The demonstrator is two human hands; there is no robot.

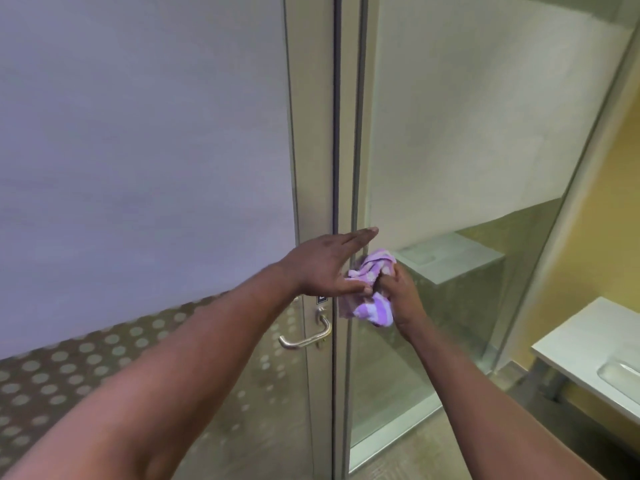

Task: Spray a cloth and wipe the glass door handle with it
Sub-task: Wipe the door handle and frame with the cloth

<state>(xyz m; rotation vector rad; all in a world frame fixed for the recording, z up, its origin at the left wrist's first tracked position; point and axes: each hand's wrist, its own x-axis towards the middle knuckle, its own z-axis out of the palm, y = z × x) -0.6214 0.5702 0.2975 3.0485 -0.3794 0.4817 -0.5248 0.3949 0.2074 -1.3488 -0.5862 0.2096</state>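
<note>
Two hands on cloth (pixel 370 292), held above door handle (pixel 306 336). Right hand (pixel 403 299) clenched around bunched fabric; left hand (pixel 329 268) spread flat, thumb touching it. Soft, light, limp: grip wadded. Handle rigid, smooth metal.

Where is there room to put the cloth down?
The white counter at lower right shows bare top between its front edge and the sunken basin. By the door frame it is crowded: left hand, right hand and striped cloth bunch above the handle.
</note>
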